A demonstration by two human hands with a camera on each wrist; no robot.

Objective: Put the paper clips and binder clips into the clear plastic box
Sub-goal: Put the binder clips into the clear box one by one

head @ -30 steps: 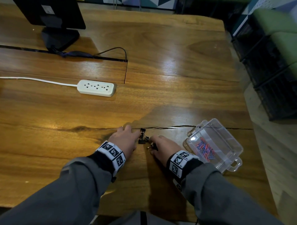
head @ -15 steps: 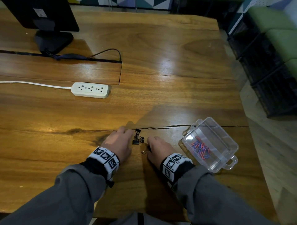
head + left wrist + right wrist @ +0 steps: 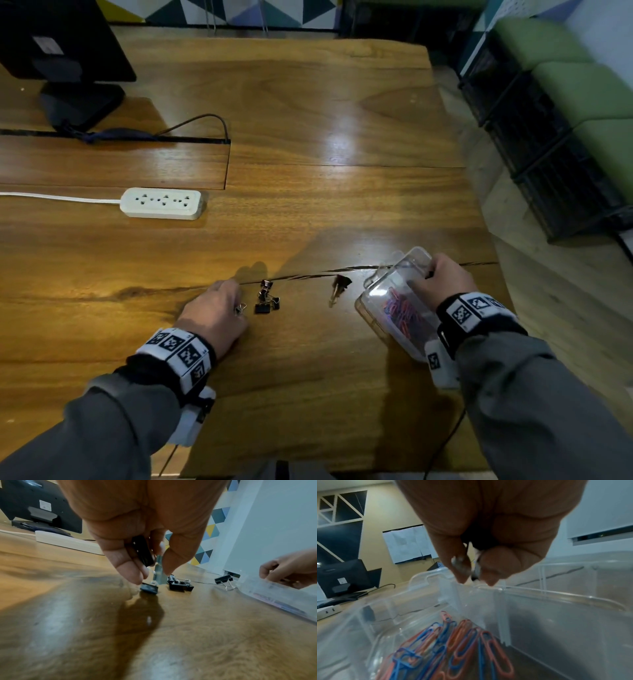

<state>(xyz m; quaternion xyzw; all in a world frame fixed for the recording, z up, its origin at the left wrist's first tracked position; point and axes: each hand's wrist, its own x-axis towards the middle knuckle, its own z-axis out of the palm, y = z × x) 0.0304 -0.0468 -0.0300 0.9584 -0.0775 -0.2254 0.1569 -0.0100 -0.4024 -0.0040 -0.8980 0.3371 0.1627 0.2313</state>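
Head view: we are curling our left hand point(image 3: 214, 313) around binder clips point(image 3: 143, 551), while our right hand point(image 3: 442, 282) is pinching a clip above the clear plastic box point(image 3: 380, 320) near the table's point(image 3: 308, 137) right edge.

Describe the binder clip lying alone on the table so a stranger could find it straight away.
Start at the clear plastic box near the wooden table's right edge, under the right hand. Just left of it lies the lone binder clip, beside the dark crack. Unlike the cluster of clips by the left hand, it lies apart.
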